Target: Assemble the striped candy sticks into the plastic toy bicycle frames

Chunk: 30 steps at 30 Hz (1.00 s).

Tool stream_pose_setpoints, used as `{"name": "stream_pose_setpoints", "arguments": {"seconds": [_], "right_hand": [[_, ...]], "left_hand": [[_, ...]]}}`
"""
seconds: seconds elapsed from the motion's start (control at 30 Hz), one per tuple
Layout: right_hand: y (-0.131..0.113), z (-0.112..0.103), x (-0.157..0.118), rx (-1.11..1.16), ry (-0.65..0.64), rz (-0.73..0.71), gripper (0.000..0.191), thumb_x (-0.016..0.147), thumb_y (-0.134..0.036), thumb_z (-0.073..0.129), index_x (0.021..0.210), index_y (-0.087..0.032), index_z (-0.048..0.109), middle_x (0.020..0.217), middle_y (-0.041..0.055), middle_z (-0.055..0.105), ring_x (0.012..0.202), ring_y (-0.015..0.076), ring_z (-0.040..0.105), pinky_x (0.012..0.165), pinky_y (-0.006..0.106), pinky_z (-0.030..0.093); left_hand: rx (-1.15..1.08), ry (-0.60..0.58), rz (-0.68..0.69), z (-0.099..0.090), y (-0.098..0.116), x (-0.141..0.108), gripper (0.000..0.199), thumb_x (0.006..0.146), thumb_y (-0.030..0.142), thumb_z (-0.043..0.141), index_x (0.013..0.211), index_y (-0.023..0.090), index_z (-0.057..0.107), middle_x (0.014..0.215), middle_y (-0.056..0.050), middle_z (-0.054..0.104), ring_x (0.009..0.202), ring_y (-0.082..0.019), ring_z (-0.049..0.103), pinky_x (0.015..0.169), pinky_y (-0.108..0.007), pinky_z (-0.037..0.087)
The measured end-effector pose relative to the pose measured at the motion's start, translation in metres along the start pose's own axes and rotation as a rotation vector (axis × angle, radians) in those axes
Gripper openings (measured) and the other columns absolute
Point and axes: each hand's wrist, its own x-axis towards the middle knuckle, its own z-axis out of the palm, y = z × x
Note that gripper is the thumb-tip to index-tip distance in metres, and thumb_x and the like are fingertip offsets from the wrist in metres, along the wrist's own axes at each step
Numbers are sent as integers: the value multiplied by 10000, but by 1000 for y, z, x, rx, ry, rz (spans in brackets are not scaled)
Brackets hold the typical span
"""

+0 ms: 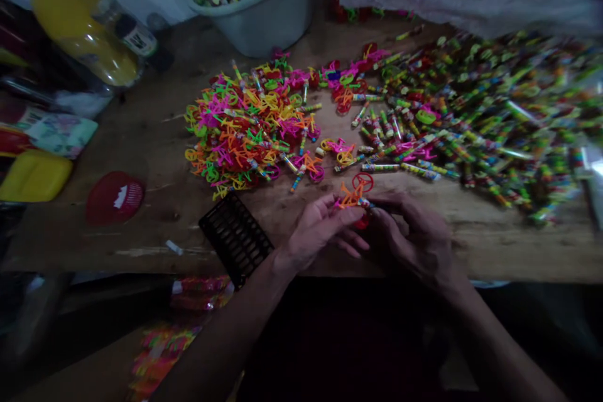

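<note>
Near the front edge of the table, my left hand [323, 226] grips a small orange plastic toy bicycle [349, 196] with red wheels between thumb and fingers. My right hand [419, 235] is closed at the toy's right side, its fingertips by a small printed tube [364, 203] that touches the bicycle. How far the tube reaches into the right fingers is hidden. Just beyond the hands lie several loose candy-filled tubes [380, 168] and a yellow and pink toy bicycle [340, 148].
A heap of colourful toy bicycles with tubes [249, 125] lies left of centre; a wide pile of tubes [494, 119] spreads right. Behind stands a white tub [268, 19] of tubes. A black slatted basket [235, 239], red lid [114, 198] and yellow bottle [80, 31] are left.
</note>
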Motion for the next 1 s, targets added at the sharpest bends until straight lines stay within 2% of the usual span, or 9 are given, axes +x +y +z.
{"name": "stream_pose_setpoints", "arguments": {"seconds": [0.17, 0.3, 0.37, 0.5, 0.57, 0.7, 0.83, 0.93, 1.0], "right_hand": [[-4, 2, 2, 1, -30, 51, 200, 842, -156, 559, 1023, -202, 632, 911, 31, 671, 811, 133, 629, 716, 244, 486], [1, 6, 2, 89, -68, 69, 203, 852, -176, 554, 1031, -227, 635, 928, 20, 667, 821, 132, 631, 719, 247, 498], [4, 8, 2, 83, -84, -8, 236, 849, -162, 555, 1064, -235, 621, 930, 19, 667, 825, 134, 632, 712, 247, 501], [6, 12, 3, -84, -68, -272, 390, 822, -101, 562, 1187, -239, 555, 955, 45, 681, 836, 163, 647, 698, 267, 517], [4, 16, 5, -125, -54, -353, 441, 814, -73, 552, 1223, -236, 529, 958, 62, 682, 822, 176, 649, 694, 293, 526], [-5, 26, 13, -119, -69, -414, 448, 812, -45, 526, 1227, -214, 529, 907, 82, 683, 771, 185, 641, 673, 328, 531], [-14, 37, 21, -71, -29, -422, 417, 800, -29, 542, 1184, -191, 549, 888, 82, 680, 792, 176, 632, 693, 310, 528], [-20, 38, 28, -69, -99, -401, 365, 820, -63, 544, 1165, -182, 553, 914, 78, 669, 828, 167, 625, 713, 289, 526], [-20, 33, 36, -132, -162, -358, 348, 846, -136, 541, 1191, -180, 540, 1019, 96, 647, 919, 179, 614, 764, 300, 522]], "left_hand": [[95, 31, 104, -5, -7, 1, 312, 771, 290, 650, 994, 116, 518, 803, -67, 639, 651, -170, 663, 604, -288, 539], [115, -31, 115, -15, -8, 1, 354, 767, 266, 657, 1048, 114, 504, 787, -62, 633, 661, -177, 664, 611, -286, 527], [104, -71, 97, -20, -5, -2, 393, 765, 256, 660, 1089, 118, 485, 838, -76, 633, 674, -180, 664, 613, -286, 523], [58, -92, 62, -27, 3, -14, 522, 700, 222, 720, 1146, 138, 462, 951, -103, 624, 728, -184, 661, 640, -286, 517], [21, -68, 62, -30, 7, -19, 501, 702, 241, 718, 1133, 140, 484, 953, -100, 622, 732, -178, 654, 644, -287, 515], [-19, 46, 119, -37, 12, -26, 347, 778, 309, 644, 1054, 120, 546, 824, -66, 624, 648, -141, 628, 608, -271, 511], [-50, 30, 121, -46, 12, -28, 350, 764, 294, 658, 1048, 123, 547, 784, -58, 635, 630, -145, 626, 593, -269, 511], [-6, 54, 98, -52, 18, -30, 311, 771, 288, 646, 1017, 126, 547, 781, -53, 635, 620, -133, 616, 573, -252, 505], [91, 129, 103, -57, 33, -32, 288, 771, 301, 644, 980, 123, 556, 751, -41, 628, 588, -116, 597, 540, -231, 490]]}}
